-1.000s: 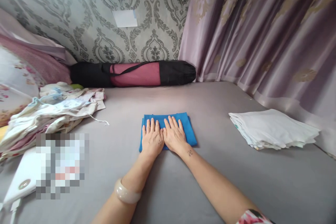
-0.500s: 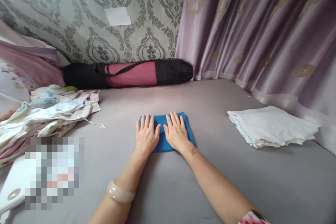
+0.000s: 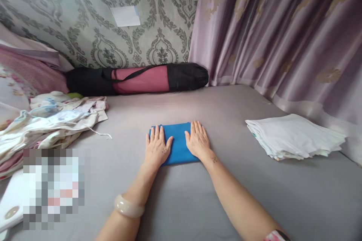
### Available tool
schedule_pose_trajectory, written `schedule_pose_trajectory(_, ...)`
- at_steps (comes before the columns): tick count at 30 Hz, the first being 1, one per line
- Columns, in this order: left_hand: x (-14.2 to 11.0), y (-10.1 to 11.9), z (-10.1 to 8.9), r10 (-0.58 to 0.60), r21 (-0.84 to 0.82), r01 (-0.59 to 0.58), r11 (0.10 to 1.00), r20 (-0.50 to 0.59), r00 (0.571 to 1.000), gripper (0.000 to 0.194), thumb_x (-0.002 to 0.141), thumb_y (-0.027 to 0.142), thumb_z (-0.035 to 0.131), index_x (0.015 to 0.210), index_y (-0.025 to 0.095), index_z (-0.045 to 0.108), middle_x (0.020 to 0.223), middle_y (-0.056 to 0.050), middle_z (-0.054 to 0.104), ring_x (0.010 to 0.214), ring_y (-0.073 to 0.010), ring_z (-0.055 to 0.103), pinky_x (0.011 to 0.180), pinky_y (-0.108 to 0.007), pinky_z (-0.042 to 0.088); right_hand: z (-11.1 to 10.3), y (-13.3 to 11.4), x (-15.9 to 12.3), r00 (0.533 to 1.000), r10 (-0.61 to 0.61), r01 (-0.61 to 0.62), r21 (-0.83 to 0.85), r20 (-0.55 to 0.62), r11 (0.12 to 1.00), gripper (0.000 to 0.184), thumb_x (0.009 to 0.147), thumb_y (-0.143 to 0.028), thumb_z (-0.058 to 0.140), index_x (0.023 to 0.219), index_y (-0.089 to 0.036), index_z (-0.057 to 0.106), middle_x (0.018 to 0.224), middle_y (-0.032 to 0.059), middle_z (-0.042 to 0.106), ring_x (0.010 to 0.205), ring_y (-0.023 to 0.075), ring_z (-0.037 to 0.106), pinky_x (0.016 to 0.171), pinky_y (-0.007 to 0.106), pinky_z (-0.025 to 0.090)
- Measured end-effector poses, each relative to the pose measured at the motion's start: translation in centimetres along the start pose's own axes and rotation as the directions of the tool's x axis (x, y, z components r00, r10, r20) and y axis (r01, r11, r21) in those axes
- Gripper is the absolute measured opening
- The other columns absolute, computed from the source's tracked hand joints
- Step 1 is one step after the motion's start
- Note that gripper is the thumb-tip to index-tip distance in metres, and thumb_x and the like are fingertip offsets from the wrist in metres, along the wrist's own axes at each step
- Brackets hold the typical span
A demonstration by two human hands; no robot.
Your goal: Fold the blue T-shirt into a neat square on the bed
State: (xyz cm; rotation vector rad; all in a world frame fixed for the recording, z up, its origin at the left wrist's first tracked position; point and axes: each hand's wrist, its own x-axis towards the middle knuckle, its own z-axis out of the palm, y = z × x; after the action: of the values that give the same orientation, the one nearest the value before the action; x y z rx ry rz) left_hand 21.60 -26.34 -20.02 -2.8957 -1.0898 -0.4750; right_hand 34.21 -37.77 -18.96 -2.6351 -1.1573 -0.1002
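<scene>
A blue folded cloth (image 3: 178, 145) lies flat on the grey sheet (image 3: 181, 203), roughly a rectangle. On its left side rests my left hand (image 3: 158, 147), palm down with the fingers stretched out and the thumb apart. My right hand (image 3: 198, 139) lies flat over the cloth's right edge, its fingers extended and covering that edge. Between the two hands the middle of the cloth shows. Neither hand grips anything. A pale bangle (image 3: 129, 206) sits on my left forearm.
To the right lies a stack of folded white cloths (image 3: 295, 135). A heap of light-coloured clothes (image 3: 53, 120) is at the left, with a white object (image 3: 17, 196) partly blurred in front. A black and pink roll bag (image 3: 141, 79) lies along the wall, beside the purple curtain (image 3: 254, 26).
My right hand has slid to the right, onto the cloth's right edge, so more blue shows between the hands. My left hand has stayed almost in place.
</scene>
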Motion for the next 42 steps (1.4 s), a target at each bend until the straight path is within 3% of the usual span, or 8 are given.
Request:
schedule_pose_trajectory(3,0.1,0.0,0.3,-0.011,-0.005,0.012,1.0,0.083,0.996,0.068,0.096,0.052,0.031,0.146,0.006,0.038,0.152,-0.019,0.036,0.142,-0.0344,0.03,0.115,-0.051,0.026,0.5,0.5,0.0,0.999,0.02,-0.019,-0.011,0.043,1.0,0.062,0.101,-0.038,0.024,0.148,0.002,0.031,0.155,0.0197,0.029,0.145,0.0291,0.023,0.118,0.042,0.019)
schedule_pose_trajectory(8,0.1,0.1,-0.2,-0.048,-0.06,0.055,0.997,0.108,0.993,0.065,0.096,0.049,0.033,0.145,0.006,0.039,0.152,-0.019,0.036,0.144,-0.0337,0.027,0.115,-0.053,0.025,0.0,0.0,0.0,0.998,0.03,-0.029,-0.021,0.061,0.999,0.062,0.101,-0.037,0.025,0.148,0.001,0.031,0.155,0.0194,0.029,0.145,0.0288,0.023,0.118,0.042,0.017)
schedule_pose_trajectory(12,0.0,0.1,-0.9,-0.111,-0.176,0.109,0.978,0.0,0.994,0.055,0.098,0.039,0.029,0.14,0.009,0.047,0.149,-0.017,0.043,0.143,-0.0316,0.029,0.115,-0.055,0.026,-0.9,-1.7,0.1,0.999,-0.044,0.045,-0.011,0.028,0.999,0.06,0.101,-0.037,0.024,0.148,0.0,0.033,0.156,0.0187,0.028,0.146,0.0288,0.02,0.119,0.049,0.007)
schedule_pose_trajectory(16,0.2,-0.4,-1.2,-0.192,-0.317,0.15,0.936,-0.107,0.976,0.046,0.097,0.028,0.03,0.134,0.012,0.053,0.144,-0.015,0.05,0.141,-0.0298,0.035,0.115,-0.054,0.028,-0.5,-3.7,0.3,0.988,-0.139,0.138,0.029,0.069,0.99,0.063,0.101,-0.04,0.022,0.149,-0.001,0.031,0.156,0.0171,0.027,0.147,0.0265,0.018,0.119,0.046,0.006)
schedule_pose_trajectory(21,0.9,-1.3,-0.9,-0.35,-0.563,0.227,0.794,-0.119,0.929,0.042,0.093,0.022,0.035,0.128,0.013,0.057,0.137,-0.015,0.057,0.136,-0.0273,0.043,0.114,-0.05,0.032,0.7,-4.0,0.3,0.986,-0.116,0.115,0.02,0.123,0.993,0.065,0.1,-0.043,0.024,0.149,0.0,0.029,0.157,0.0171,0.026,0.147,0.0262,0.017,0.12,0.045,0.004)
schedule_pose_trajectory(28,1.1,-1.4,-1.4,-0.504,-0.777,0.241,0.582,-0.113,0.856,0.04,0.092,0.027,0.039,0.125,0.013,0.058,0.134,-0.016,0.059,0.134,-0.0254,0.046,0.113,-0.043,0.034,0.1,-5.5,0.9,0.984,-0.115,0.113,0.023,0.138,0.993,0.066,0.1,-0.044,0.021,0.149,0.0,0.029,0.158,0.0169,0.022,0.148,0.0271,0.013,0.119,0.047,0.003)
schedule_pose_trajectory(33,1.1,-1.7,-2.2,-0.59,-0.853,0.264,0.45,-0.062,0.805,0.04,0.094,0.028,0.036,0.125,0.012,0.057,0.133,-0.017,0.058,0.13,-0.0244,0.05,0.112,-0.041,0.036,1.0,-8.0,1.0,0.971,-0.166,0.153,0.086,0.172,0.984,0.066,0.1,-0.044,0.019,0.151,-0.002,0.026,0.158,0.0147,0.022,0.148,0.0248,0.013,0.12,0.044,0.005)
schedule_pose_trajectory(42,1.5,-2.3,-2.6,-0.695,-0.913,0.296,0.281,0.019,0.719,0.035,0.094,0.024,0.035,0.119,0.016,0.058,0.129,-0.015,0.06,0.125,-0.0241,0.054,0.11,-0.042,0.039,1.2,-8.8,1.0,0.973,-0.159,0.148,0.078,0.167,0.986,0.065,0.1,-0.042,0.021,0.15,-0.001,0.027,0.158,0.0152,0.023,0.148,0.0264,0.014,0.119,0.046,0.006)
